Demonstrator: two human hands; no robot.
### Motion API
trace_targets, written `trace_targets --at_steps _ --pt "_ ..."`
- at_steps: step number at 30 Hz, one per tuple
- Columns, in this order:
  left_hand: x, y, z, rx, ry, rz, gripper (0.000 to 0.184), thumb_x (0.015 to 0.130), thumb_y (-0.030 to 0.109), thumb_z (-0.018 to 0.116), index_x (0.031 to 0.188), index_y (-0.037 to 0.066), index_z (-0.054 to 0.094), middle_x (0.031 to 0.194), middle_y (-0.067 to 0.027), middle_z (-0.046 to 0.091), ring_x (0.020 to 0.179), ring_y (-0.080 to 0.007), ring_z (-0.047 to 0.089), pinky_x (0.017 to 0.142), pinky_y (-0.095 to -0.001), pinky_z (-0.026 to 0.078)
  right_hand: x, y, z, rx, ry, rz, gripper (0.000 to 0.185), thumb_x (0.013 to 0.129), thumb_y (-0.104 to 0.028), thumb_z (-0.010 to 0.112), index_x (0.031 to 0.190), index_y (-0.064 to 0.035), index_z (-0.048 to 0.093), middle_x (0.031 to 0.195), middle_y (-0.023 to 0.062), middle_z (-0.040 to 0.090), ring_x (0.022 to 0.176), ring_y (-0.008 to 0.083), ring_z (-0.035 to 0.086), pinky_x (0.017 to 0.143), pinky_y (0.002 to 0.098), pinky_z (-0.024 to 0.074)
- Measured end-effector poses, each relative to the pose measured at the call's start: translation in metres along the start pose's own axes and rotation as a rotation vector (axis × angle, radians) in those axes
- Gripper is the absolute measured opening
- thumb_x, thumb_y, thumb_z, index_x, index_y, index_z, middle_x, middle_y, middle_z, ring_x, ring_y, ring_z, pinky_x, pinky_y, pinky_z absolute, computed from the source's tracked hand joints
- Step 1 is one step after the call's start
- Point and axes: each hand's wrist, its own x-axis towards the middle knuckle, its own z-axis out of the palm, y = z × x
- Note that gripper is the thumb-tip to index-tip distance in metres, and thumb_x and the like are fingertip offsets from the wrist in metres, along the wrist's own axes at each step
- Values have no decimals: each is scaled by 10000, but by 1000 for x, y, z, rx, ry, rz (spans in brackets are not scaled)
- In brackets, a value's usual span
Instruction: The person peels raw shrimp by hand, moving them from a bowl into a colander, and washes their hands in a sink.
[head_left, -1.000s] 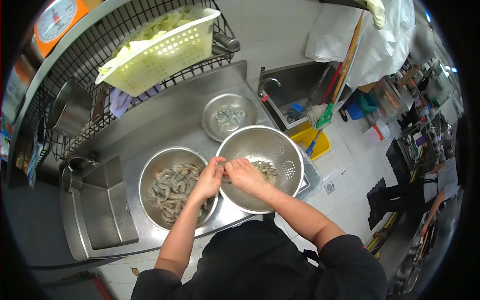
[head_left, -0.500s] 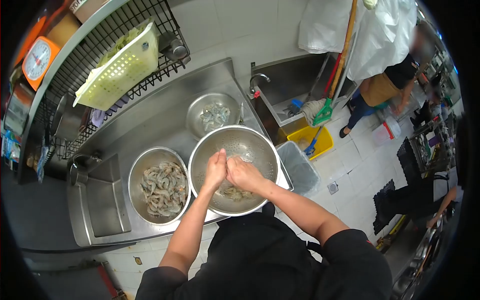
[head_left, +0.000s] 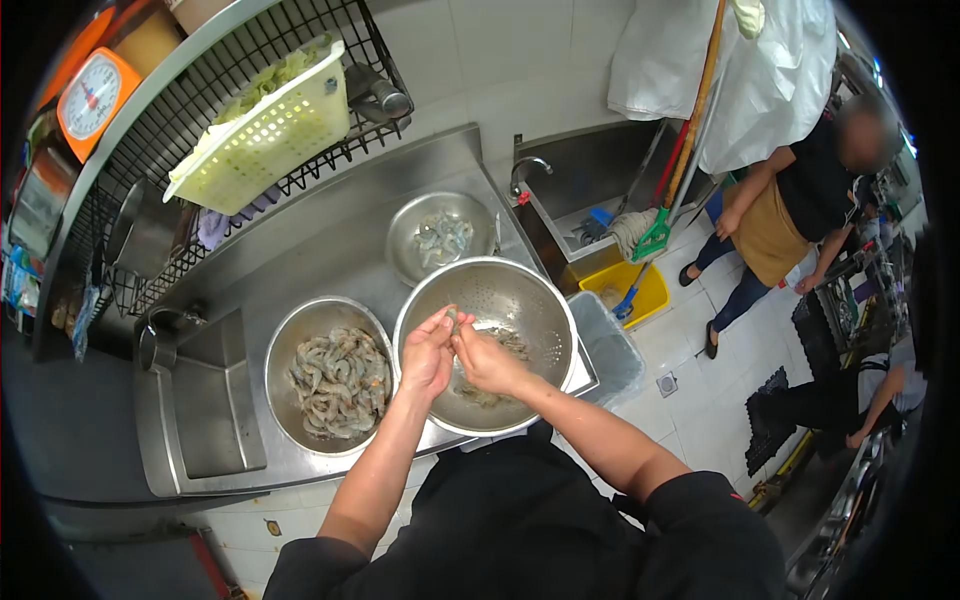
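Note:
Over a large perforated steel colander point(head_left: 552, 345), my left hand point(head_left: 428, 358) is turned partly palm up, its fingers closed round a shrimp point(head_left: 453, 318). My right hand point(head_left: 487, 360) meets it there, fingers pinched on the same shrimp, which they mostly hide. Shells and scraps point(head_left: 508, 340) lie in the colander below. To the left, a steel bowl point(head_left: 283, 335) holds a heap of grey unpeeled shrimp point(head_left: 340, 382). Behind the colander, a smaller steel bowl point(head_left: 400, 232) contains pale, translucent peeled shrimp point(head_left: 443, 240).
A sink basin point(head_left: 210, 400) is at the counter's left end. Above hangs a wire rack with a pale green basket point(head_left: 265, 135). Right of the counter stand a grey bin point(head_left: 610, 350), a yellow bucket point(head_left: 645, 290) and mop handles. A person point(head_left: 780, 200) stands farther right.
My hands have shifted slightly down and opened a little, so the shrimp between them shows. The person at the right has turned and straightened up. The whole view has tilted slightly.

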Motion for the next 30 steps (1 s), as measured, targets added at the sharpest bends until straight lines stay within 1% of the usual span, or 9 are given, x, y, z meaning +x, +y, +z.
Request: trace_targets --at_steps 5,12,14,15,17,18,20,24,30 --pt "-3 10 -8 -62 32 -45 259 953 57 551 1185 -56 534 1038 -153 640 1046 -290 631 903 -346 515 3 -14 10 14 135 -41 186 941 -137 473 993 36 516 811 286 619 751 481 601 651 522 466" --pt "1 22 -14 -34 175 -137 352 949 47 548 1259 -93 456 1034 -167 638 963 -247 647 842 -316 527 -11 -24 7 -135 61 10 241 919 -175 515 969 55 566 869 286 631 784 464 613 705 516 481" --pt "-1 29 -14 96 141 -171 363 937 23 539 1274 -90 460 1015 -152 648 915 -219 651 815 -301 525 -14 -10 -6 -434 -402 247 287 925 -170 507 1073 66 571 863 280 631 812 438 626 736 501 487" --pt "-2 30 -14 229 110 -208 378 926 0 529 1288 -87 464 997 -136 657 867 -191 654 789 -287 523 -17 -6 -4 -439 -401 251 287 925 -170 507 1073 66 571 863 280 631 812 438 626 736 501 487" --pt "-2 18 -24 335 47 -201 383 910 -13 523 1283 -89 481 951 -115 667 837 -165 652 761 -267 515 -23 2 0 -462 166 103 276 926 -124 491 1109 56 590 848 270 624 820 420 639 762 487 492" --pt "-3 14 -27 445 -10 -191 389 895 -26 517 1278 -92 498 905 -95 676 806 -138 650 733 -248 507 -18 -1 -3 -466 167 102 276 926 -124 491 1109 56 590 848 270 624 820 420 639 762 487 492" --pt "-9 8 -18 526 -23 -137 361 883 -27 519 1238 -89 537 880 -87 684 774 -119 643 720 -245 502 -4 -11 -9 -32 204 4 203 917 -73 492 1028 54 605 839 262 609 831 418 634 755 478 488" --pt "-19 5 -4 640 11 -32 290 884 10 571 1150 -100 598 821 -92 696 717 -102 637 679 -234 503 3 -12 -18 6 103 91 146 883 -14 514 964 56 613 878 259 629 788 402 641 709 454 495" --pt "-20 5 -9 646 81 39 182 896 39 629 1031 -79 661 836 -92 698 676 -113 638 624 -243 519 2 -7 -18 -112 50 -68 106 825 12 514 910 54 562 852 249 589 833 432 592 735 478 468"
